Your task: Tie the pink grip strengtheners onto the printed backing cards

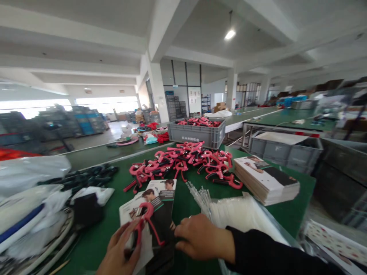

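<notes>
The left hand (119, 250) is closed around a pink-and-black plastic clip (145, 217), with a printed card (127, 214) bearing a photo just behind it. The right hand (197, 236) sits with its fingers loosely curled just beside a sheaf of clear plastic bags (237, 215); whether it grips anything, I cannot tell. On the green workbench (289, 206), a loose pile of pink clips (180, 164) lies beyond the hands, and a stack of printed cards (266, 181) sits to the right. A grey crate (196, 135) heaped with more clips stands at the far edge, while white plastic sacks (28, 172) crowd the near left.
</notes>
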A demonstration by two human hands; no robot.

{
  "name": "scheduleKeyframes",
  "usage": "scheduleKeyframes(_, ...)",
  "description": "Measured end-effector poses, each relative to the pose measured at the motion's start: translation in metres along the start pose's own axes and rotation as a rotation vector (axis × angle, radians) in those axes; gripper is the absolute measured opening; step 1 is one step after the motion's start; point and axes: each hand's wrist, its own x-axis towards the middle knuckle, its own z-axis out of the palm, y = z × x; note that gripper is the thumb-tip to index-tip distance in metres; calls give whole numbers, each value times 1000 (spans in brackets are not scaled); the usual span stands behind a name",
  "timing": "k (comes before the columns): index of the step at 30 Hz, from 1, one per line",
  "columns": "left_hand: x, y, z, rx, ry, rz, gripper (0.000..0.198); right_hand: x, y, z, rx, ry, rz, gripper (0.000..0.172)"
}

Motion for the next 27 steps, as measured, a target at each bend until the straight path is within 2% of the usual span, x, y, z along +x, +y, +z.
scheduleKeyframes(4,-3,13,-7,79,-148,-71,53,-22,17,9,154,-20,137,21)
scheduleKeyframes(6,-7,21,-11,89,-124,-194,57,-28,20,16,240,5,198,24)
scheduleKeyframes(9,-21,29,-12,156,-13,-358,66,-34,18,24,361,47,236,31)
scheduleKeyframes(11,-30,30,-11,178,-31,-369,64,-34,14,28,440,57,249,38)
scheduleKeyframes(14,-36,28,-14,113,-93,-312,49,-29,4,31,522,39,230,43)
scheduleKeyframes(17,-34,19,-30,12,-38,-323,41,-25,-4,33,550,36,166,41)
scheduleKeyframes(20,-38,6,-50,-41,30,-345,39,-25,-2,38,522,84,167,38)
scheduleKeyframes(24,-57,-10,-61,-243,221,-401,46,-28,19,48,217,152,352,35)
scheduleKeyframes(27,-66,-15,-56,-395,289,-473,56,-33,34,51,-14,1,464,26)
